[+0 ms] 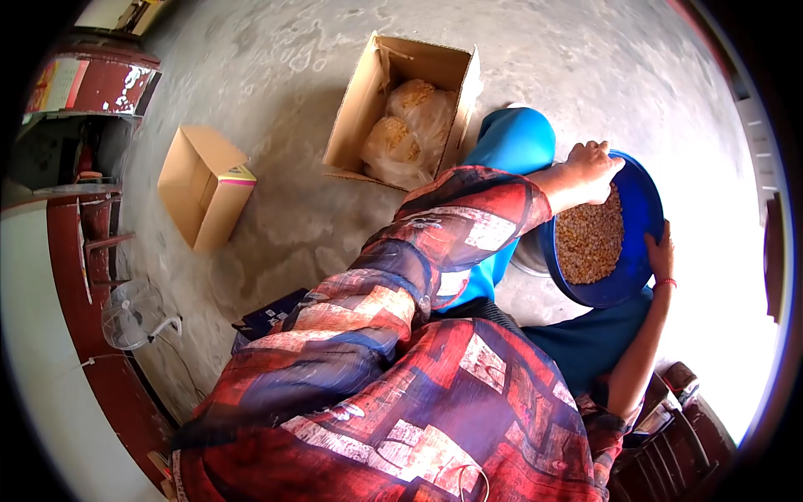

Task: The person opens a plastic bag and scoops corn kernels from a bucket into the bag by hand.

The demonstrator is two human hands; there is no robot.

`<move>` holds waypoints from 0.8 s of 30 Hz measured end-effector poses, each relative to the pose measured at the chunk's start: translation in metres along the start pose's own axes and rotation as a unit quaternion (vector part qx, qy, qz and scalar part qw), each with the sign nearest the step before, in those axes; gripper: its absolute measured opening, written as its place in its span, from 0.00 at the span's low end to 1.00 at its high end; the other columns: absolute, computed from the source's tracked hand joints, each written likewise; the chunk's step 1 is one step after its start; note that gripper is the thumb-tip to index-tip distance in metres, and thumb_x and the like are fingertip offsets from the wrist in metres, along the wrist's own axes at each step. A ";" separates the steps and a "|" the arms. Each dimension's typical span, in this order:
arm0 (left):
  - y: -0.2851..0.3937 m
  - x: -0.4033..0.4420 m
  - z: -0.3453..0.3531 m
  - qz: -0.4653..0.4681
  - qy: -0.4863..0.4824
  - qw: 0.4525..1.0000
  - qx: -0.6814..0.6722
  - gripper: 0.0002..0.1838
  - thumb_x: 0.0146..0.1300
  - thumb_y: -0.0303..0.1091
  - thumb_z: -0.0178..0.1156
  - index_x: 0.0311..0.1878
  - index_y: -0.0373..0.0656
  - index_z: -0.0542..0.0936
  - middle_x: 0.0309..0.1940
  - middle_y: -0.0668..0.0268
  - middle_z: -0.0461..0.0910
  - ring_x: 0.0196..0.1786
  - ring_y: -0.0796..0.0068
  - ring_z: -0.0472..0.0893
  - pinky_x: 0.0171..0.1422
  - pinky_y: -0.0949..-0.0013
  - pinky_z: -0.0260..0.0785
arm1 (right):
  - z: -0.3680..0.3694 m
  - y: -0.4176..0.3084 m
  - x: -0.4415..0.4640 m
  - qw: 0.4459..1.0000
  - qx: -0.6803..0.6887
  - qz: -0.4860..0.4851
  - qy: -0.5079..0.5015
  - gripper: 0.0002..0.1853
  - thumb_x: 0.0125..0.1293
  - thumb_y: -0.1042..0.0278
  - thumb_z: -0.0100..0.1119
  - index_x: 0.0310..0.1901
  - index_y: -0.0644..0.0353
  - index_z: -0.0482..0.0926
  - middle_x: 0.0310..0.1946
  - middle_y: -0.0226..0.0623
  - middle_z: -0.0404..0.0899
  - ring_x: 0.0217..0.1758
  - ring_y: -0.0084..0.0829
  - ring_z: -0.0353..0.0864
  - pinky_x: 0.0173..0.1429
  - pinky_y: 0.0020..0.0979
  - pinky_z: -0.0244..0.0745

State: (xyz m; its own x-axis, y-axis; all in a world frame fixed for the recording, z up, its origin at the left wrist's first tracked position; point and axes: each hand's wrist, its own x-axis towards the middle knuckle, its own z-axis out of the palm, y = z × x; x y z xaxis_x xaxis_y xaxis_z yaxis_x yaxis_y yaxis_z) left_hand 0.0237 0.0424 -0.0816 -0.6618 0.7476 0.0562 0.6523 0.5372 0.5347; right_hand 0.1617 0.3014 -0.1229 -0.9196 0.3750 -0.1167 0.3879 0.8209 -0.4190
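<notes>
Between my knees a round blue tub point(642, 197) is tilted, its inside facing me. Small tan and yellowish kernels point(590, 238) lie in it; their exact kind is too small to tell. My left hand point(595, 171) is closed over the tub's upper rim. On the right side, my right hand point(661, 253) grips the rim, thumb inside, the other fingers mostly hidden behind the wall. A red bracelet circles that wrist. Part of a pale metallic surface point(531, 253) shows beside the tub's left side.
An open cardboard box point(347, 138) holds clear plastic bags point(406, 151) with yellowish contents. Further left sits a smaller open carton point(205, 188). A fan point(134, 315) stands by the wall. Near my right elbow is dark wooden furniture point(669, 452).
</notes>
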 end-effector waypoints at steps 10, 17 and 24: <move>0.002 -0.008 -0.005 -0.011 0.016 0.999 -0.029 0.23 0.47 0.38 0.59 0.50 0.44 0.73 0.49 0.49 0.68 0.50 0.53 0.72 0.52 0.57 0.67 | 0.004 0.019 0.001 1.000 -0.011 -0.005 -0.004 0.31 0.56 0.62 0.54 0.61 0.62 0.58 0.50 0.55 0.71 0.52 0.49 0.71 0.54 0.41 0.66; -0.002 -0.006 0.003 0.001 0.027 1.000 -0.008 0.21 0.46 0.37 0.59 0.46 0.44 0.75 0.47 0.53 0.68 0.48 0.55 0.72 0.51 0.57 0.68 | 0.000 0.032 -0.011 0.999 0.005 0.022 -0.046 0.33 0.55 0.60 0.56 0.61 0.61 0.57 0.50 0.54 0.71 0.53 0.48 0.71 0.55 0.40 0.66; -0.014 -0.006 0.000 0.032 0.045 0.998 -0.014 0.21 0.44 0.36 0.59 0.47 0.46 0.75 0.47 0.56 0.71 0.45 0.54 0.74 0.49 0.57 0.69 | 0.001 0.035 -0.012 0.996 0.067 -0.008 -0.056 0.30 0.55 0.60 0.56 0.58 0.63 0.62 0.47 0.51 0.73 0.50 0.46 0.73 0.53 0.39 0.68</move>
State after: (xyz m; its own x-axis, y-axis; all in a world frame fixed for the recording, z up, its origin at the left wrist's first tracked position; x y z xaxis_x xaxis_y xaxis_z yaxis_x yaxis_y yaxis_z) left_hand 0.0186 0.0309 -0.0896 -0.6504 0.7412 0.1661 0.6847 0.4773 0.5509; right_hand 0.1858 0.3247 -0.1373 -0.9293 0.3068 -0.2057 0.3692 0.7583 -0.5372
